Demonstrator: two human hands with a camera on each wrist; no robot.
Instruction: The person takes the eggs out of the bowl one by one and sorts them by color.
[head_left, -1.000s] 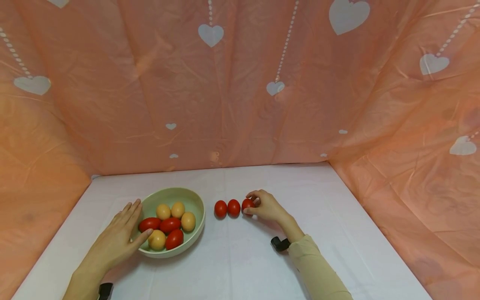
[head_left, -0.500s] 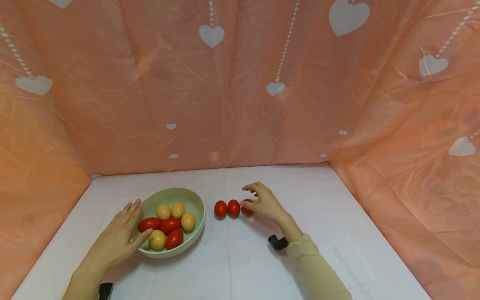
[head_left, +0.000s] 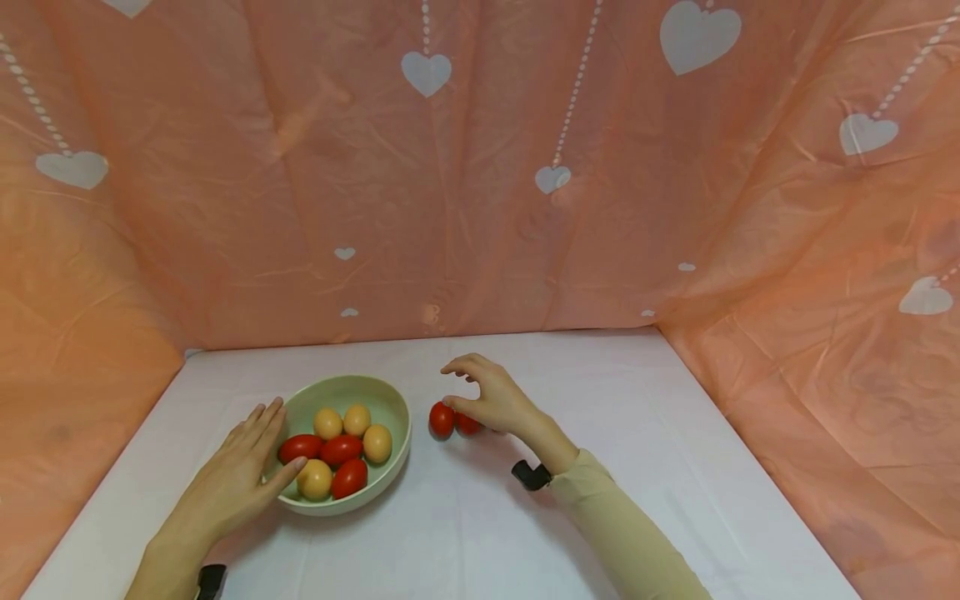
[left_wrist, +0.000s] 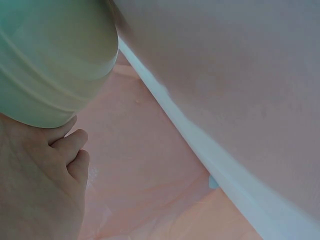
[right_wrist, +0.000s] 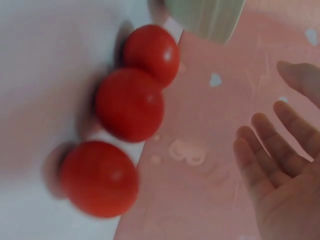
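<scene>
While right hand [head_left: 491, 400] hovers, tomatoes [right_wrist: 130, 104] beneath

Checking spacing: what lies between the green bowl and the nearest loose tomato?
Only bare white tabletop separates bowl and tomato, seen in the head view.

You are working in a small makeshift booth, a staged recording corner and not a real kitchen or shop. A crinkled orange plastic sheet [head_left: 465, 208] printed with white hearts [head_left: 700, 32] and dotted strings hangs across the far side and wraps the left and right sides, closing off whatever room lies behind. The tabletop [head_left: 637, 467] is covered in plain white, bare apart from a pale green bowl [head_left: 390, 404] of produce.
</scene>
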